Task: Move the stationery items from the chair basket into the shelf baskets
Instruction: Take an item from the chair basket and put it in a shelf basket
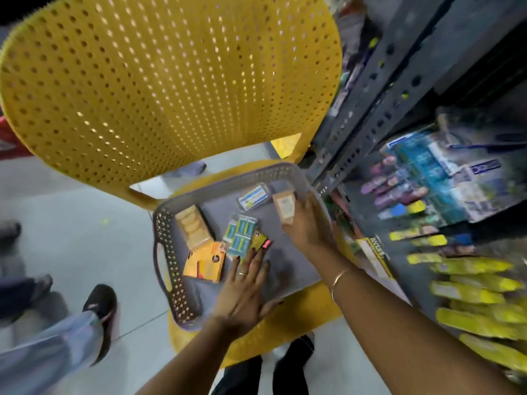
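Note:
A grey perforated basket (168, 252) sits on the seat of a yellow chair (171, 81). Inside it lie a tan box (193, 225), an orange packet (204, 262), blue-green blister packs (241, 232), a small yellow-and-pink item (261, 242), a clear blue-white case (253, 196) and a beige packet (284, 205). My left hand (245, 292) reaches in with fingers spread, its fingertips at the blister packs. My right hand (309, 226) is at the basket's right side, fingers curled on the beige packet's lower end.
A grey metal shelf (379, 104) stands right of the chair, with baskets of blue, purple and yellow packets (479, 289). Other people's feet and a black shoe (101, 303) are on the tiled floor at left. My own feet show under the chair.

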`<state>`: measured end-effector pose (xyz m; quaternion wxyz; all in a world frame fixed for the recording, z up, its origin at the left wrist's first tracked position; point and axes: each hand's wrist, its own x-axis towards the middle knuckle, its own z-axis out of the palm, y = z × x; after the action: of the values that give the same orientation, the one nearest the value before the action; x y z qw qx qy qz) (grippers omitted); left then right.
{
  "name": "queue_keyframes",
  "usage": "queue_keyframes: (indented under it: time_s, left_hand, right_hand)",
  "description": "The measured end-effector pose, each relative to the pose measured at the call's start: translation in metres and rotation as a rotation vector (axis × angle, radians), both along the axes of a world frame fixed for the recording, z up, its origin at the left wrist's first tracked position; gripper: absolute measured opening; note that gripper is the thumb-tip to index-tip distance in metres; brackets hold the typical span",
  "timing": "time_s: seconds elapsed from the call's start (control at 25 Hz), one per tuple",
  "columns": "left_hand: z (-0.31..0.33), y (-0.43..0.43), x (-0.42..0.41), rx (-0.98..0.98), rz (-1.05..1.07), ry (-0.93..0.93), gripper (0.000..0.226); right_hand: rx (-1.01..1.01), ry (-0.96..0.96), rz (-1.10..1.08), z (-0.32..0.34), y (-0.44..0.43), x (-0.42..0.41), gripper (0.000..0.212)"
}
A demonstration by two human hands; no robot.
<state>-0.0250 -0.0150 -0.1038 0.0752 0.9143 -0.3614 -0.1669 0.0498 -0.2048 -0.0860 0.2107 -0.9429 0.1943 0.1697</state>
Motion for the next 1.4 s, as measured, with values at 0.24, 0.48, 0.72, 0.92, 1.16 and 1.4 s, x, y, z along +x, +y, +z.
queue_keyframes:
  time_s: [0.24,0.48,0.72,0.92,1.16,1.4]
  left_hand:
    - [-0.002,0.004,-0.006,0.05,0.005,0.012,0.079]
    - [-0.003,0.007,-0.008,0.081,0.028,0.045,0.08]
    - [-0.002,0.005,-0.008,0.072,0.035,0.034,0.081]
    - [-0.001,0.005,-0.008,0.061,0.035,0.033,0.082]
    - [-0.001,0.006,-0.009,0.05,0.04,0.04,0.083]
    - [-0.001,0.005,-0.008,0.032,0.047,0.028,0.082]
  right_hand:
    - [-0.003,0.019,-0.077,-0.014,0.015,-0.009,0.07]
    - [0.333,-0.098,-0.349,-0.007,0.013,-0.016,0.025]
    - [-0.028,-0.1,-0.181,-0.009,0.013,-0.008,0.029]
    - [-0.315,-0.287,0.348,-0.01,0.011,-0.012,0.044]
    - [-0.223,-0.253,0.345,-0.012,0.006,-0.015,0.062]
    - [-0.092,-0.174,0.179,-0.009,-0.002,-0.008,0.064]
